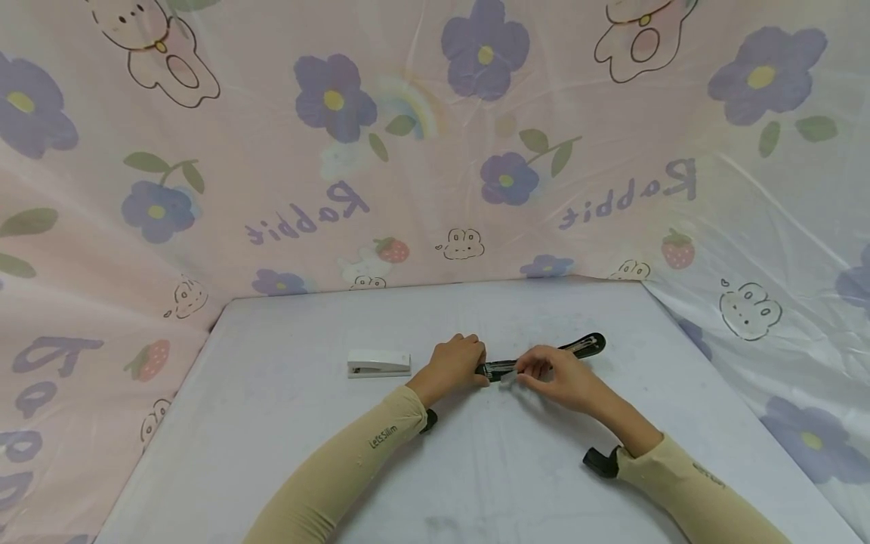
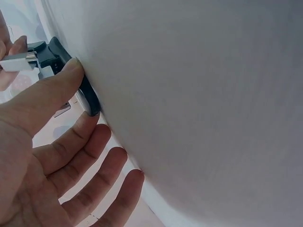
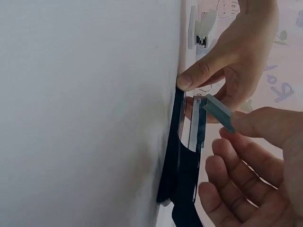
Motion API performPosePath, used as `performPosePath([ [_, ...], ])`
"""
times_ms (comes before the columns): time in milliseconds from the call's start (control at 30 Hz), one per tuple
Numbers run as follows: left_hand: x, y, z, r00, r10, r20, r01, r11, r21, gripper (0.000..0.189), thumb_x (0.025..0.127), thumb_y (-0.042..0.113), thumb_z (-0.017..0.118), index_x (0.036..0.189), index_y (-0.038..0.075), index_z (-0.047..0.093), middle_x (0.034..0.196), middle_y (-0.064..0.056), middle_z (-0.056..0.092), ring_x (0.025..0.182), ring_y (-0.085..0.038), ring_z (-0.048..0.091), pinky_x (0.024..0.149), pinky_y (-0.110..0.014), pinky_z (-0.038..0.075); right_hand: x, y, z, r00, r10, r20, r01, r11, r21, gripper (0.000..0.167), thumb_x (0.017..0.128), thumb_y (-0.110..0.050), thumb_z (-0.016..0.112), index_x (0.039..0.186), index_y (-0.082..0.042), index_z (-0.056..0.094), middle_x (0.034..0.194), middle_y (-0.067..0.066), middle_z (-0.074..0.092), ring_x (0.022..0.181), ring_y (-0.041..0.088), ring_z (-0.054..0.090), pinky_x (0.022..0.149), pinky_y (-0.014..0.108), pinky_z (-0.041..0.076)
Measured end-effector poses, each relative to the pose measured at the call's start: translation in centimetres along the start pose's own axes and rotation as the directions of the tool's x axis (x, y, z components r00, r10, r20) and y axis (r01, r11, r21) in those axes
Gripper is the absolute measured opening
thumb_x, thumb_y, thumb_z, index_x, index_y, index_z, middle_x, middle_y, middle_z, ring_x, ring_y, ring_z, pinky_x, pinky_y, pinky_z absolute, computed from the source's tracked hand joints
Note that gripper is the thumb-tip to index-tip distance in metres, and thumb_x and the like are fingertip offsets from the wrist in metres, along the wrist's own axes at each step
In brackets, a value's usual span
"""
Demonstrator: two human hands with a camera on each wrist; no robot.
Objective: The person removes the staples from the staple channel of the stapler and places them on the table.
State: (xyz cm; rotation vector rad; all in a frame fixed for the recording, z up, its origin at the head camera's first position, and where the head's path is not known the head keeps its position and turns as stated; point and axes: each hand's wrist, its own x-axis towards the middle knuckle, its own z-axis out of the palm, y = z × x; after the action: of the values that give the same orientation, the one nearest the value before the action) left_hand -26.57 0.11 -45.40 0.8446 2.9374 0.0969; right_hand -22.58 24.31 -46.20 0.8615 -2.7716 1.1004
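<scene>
A black stapler [image 1: 590, 345] lies on the table with its top swung back, exposing the long metal staple channel [image 3: 194, 124]. My left hand [image 1: 454, 361] pinches the front end of its base [image 2: 88, 97] between thumb and index finger, the other fingers spread beside it. Between thumb and index finger, my right hand [image 1: 560, 378] holds a strip of staples [image 3: 220, 113]. One end of that strip is right at the front of the channel, and the strip slants away from it. The right hand's other fingers are loosely bent.
To the left of the left hand, a white stapler [image 1: 378, 364] rests on the white table [image 1: 285, 423]. A patterned cloth [image 1: 421, 174] with flowers and rabbits hangs behind the table and along its sides. Both forearms wear beige sleeves [image 1: 353, 461].
</scene>
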Motion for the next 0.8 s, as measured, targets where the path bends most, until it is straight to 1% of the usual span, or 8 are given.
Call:
performPosePath([
  [100, 0.03, -0.03, -0.02, 1.0, 0.0, 0.0, 0.0, 1.0, -0.004, 0.037, 0.091, 0.05, 0.086, 0.101, 0.02, 0.068, 0.099, 0.007, 0.06, 0.092, -0.013, 0.057, 0.07, -0.032, 0.053, -0.12, 0.04, 0.18, 0.999, -0.041, 0.004, 0.041, 0.999, 0.024, 0.011, 0.097, -0.006, 0.08, 0.106, -0.01, 0.077, 0.095, -0.01, 0.07, 0.083, 0.006, 0.063, 0.076, 0.032, 0.056],
  [200, -0.08, 0.01, -0.15, 1.0, 0.0, 0.002, 0.0, 1.0, -0.015, 0.037, 0.09, 0.05, 0.086, 0.1, 0.02, 0.067, 0.098, 0.007, 0.058, 0.091, -0.013, 0.055, 0.07, -0.032, 0.052, -0.23, 0.02, 0.39, 0.998, -0.055, 0.015, 0.054, 0.998, 0.04, 0.011, 0.096, -0.006, 0.081, 0.106, -0.01, 0.077, 0.095, -0.01, 0.07, 0.083, 0.006, 0.063, 0.076, 0.031, 0.056],
  [400, -0.26, 0.1, -0.32, 1.0, 0.002, -0.004, -0.002, 1.0, -0.019, 0.037, 0.09, 0.049, 0.087, 0.1, 0.02, 0.067, 0.098, 0.007, 0.058, 0.091, -0.013, 0.056, 0.07, -0.031, 0.052, -0.35, 0.08, 0.82, 0.996, -0.064, 0.057, 0.062, 0.997, 0.04, 0.01, 0.097, -0.009, 0.081, 0.105, -0.013, 0.076, 0.093, -0.011, 0.069, 0.083, 0.005, 0.062, 0.077, 0.03, 0.056],
  [600, -0.2, 0.04, -0.22, 1.0, 0.012, -0.011, -0.012, 1.0, -0.022, 0.037, 0.09, 0.049, 0.087, 0.099, 0.02, 0.066, 0.098, 0.007, 0.058, 0.092, -0.013, 0.056, 0.069, -0.031, 0.051, -0.71, 0.01, 0.83, 0.994, -0.041, 0.1, 0.04, 0.999, 0.011, 0.01, 0.097, -0.011, 0.081, 0.105, -0.013, 0.075, 0.094, -0.011, 0.069, 0.083, 0.003, 0.062, 0.077, 0.029, 0.055],
  [800, -0.18, -0.1, -0.12, 1.0, 0.009, -0.011, -0.009, 1.0, -0.018, 0.037, 0.09, 0.049, 0.087, 0.1, 0.02, 0.066, 0.099, 0.008, 0.058, 0.092, -0.013, 0.056, 0.07, -0.03, 0.05, -0.95, -0.12, 0.58, 0.992, -0.053, 0.116, 0.052, 0.999, 0.016, 0.01, 0.097, -0.009, 0.08, 0.105, -0.011, 0.075, 0.094, -0.008, 0.069, 0.083, 0.005, 0.061, 0.074, 0.029, 0.055],
])
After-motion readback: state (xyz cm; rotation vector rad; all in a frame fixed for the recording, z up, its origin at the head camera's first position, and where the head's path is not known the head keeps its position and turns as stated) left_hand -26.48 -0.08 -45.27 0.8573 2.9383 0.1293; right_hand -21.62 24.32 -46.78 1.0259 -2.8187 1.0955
